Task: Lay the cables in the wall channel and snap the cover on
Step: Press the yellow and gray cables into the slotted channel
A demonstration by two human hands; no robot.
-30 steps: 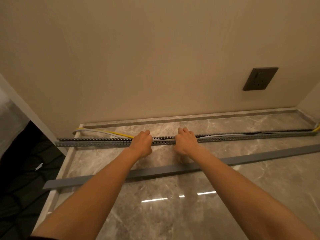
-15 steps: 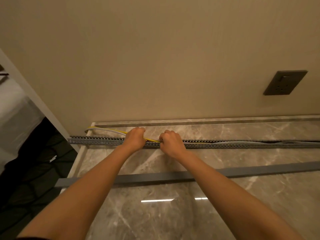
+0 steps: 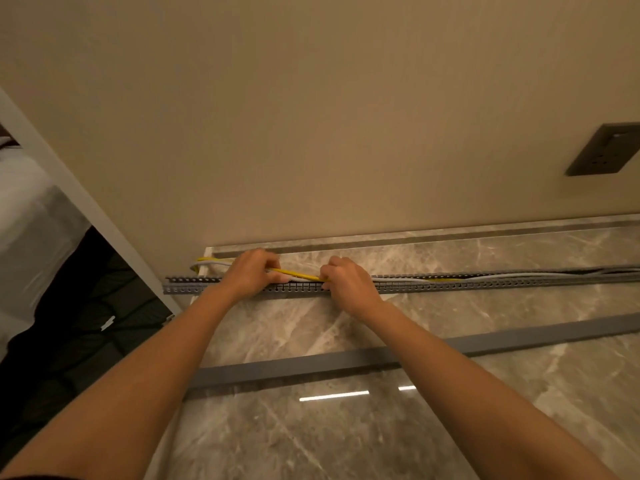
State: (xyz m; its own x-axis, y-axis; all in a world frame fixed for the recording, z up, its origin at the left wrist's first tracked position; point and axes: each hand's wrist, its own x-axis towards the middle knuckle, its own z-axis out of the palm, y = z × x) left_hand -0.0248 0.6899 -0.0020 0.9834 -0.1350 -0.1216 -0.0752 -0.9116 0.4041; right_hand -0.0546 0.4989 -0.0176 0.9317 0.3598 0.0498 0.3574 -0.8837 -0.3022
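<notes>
Big beige wall (image 3: 311, 116) fills the top of the view, and right under it the glossy marble table (image 3: 485, 427) runs off to the right, a raised marble lip along its back edge where it meets the wall. Off to the left, lower down, there's a white bed (image 3: 31, 230) and a dark floor (image 3: 69, 341). On the table, nearest us, the long grey cover (image 3: 311, 367) lies flat and loose, well apart from the channel, with both forearms crossing over it. Further back, close to the wall, there's the slotted grey channel (image 3: 485, 286), lying lengthwise on the table, open side up, its left end poking just past the table's edge. Up on the wall at the right, a dark socket (image 3: 604, 148). Now the hands, both down on the channel near its left end, close together but not touching. The left hand (image 3: 251, 273) has its fingers curled over the top of the channel, closed round the yellow cable (image 3: 298, 273). The right hand (image 3: 346, 282) is knuckles up, fingers curled, pinching that same yellow cable just above the slots. The yellow cable stretches across the gap between them, raised slightly off the channel; to the right it lies down inside. A grey cable (image 3: 214, 262) loops out behind the channel's left end, and runs on inside the channel to the right.
</notes>
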